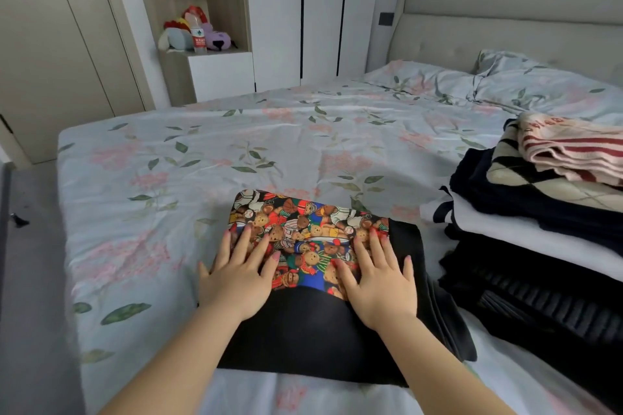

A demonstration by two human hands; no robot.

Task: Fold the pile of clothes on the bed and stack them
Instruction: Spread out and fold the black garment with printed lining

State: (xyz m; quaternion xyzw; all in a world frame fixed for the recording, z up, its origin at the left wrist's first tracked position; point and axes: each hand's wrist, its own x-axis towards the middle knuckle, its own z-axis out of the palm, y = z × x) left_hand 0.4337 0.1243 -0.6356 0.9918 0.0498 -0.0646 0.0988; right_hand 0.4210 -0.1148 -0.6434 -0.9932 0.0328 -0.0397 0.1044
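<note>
Head view. Folded garment (313,330), black with a bear-print panel at its far end, lies on the bed (202,152) straight ahead, long axis running roughly away from the person. Left hand (241,276) and right hand (381,283) press flat on it, fingers straight and spread, grasping nothing. Stack of folded clothes (539,212) sits close on the right, so the right hand is nearer. Judgement: the transfer goes rightward.

The floral-covered bed (202,152) carries a folded black garment (313,323) with a teddy-bear print panel close to its near edge. A stack of folded clothes (539,212) sits along its right edge, and two pillows (539,87) lie at the headboard end.
</note>
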